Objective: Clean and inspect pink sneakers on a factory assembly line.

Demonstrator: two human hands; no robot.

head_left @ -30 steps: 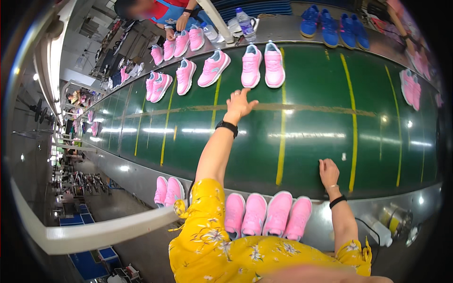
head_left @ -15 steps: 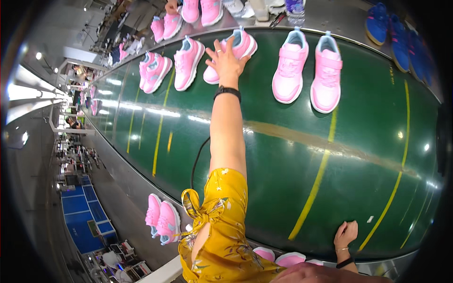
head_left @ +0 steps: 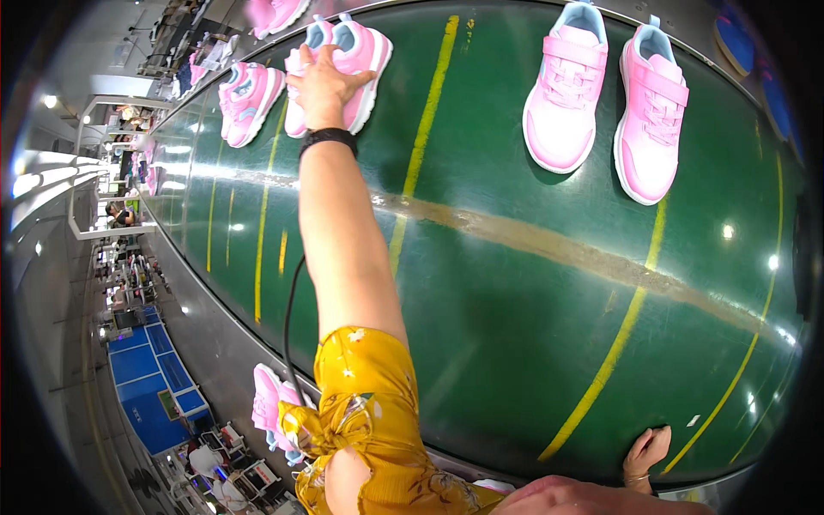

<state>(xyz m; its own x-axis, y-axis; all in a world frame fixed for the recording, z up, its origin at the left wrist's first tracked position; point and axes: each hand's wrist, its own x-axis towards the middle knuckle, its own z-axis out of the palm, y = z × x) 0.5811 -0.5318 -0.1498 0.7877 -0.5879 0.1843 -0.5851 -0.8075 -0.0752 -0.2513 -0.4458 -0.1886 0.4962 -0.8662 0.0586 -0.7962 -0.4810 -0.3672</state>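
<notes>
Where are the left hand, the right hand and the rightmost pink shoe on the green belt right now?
Left hand [head_left: 325,90]: head view, on the back of the hand.
Right hand [head_left: 645,451]: head view, on the middle of the hand.
Rightmost pink shoe [head_left: 653,118]: head view, on its upper, around the middle.

Fisheye head view: aimed down from wearer's head, near, across green belt [head_left: 489,343]; left hand [head_left: 324,86] and right hand [head_left: 648,451] covered.

shoe factory — long green conveyor [head_left: 489,343], pink sneakers [head_left: 560,112] along it, strip lights [head_left: 64,160]
</notes>
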